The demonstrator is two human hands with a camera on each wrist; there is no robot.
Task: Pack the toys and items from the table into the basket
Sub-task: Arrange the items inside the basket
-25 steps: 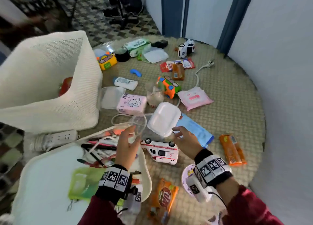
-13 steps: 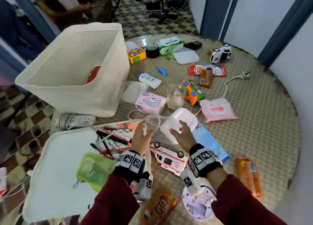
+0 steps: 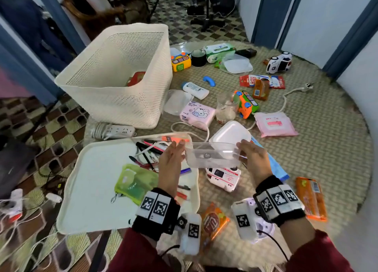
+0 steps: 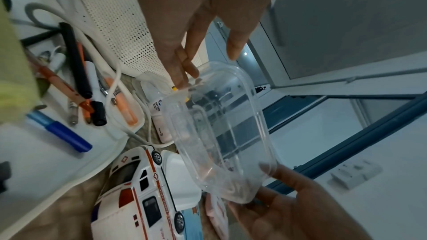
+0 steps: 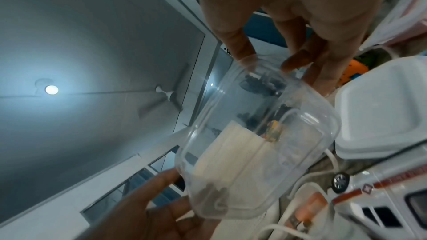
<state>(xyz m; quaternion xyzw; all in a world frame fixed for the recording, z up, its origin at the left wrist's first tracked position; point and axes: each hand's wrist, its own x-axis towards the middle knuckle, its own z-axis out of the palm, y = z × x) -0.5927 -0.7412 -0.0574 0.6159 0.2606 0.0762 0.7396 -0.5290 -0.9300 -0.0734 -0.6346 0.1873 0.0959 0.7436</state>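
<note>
The round woven table (image 3: 306, 149) is crowded with toys, packets and cables, and the white mesh basket (image 3: 114, 77) at its far left holds only a red item so far. The clear plastic container (image 3: 212, 155), a second ago low beside the white lid (image 3: 231, 132), is now lifted between the left hand (image 3: 170, 161) and right hand (image 3: 252, 159), each clamped on one end. It looks ready to carry to the basket; the pink tissue pack (image 3: 197, 115) and a cable lie beneath that path
</note>
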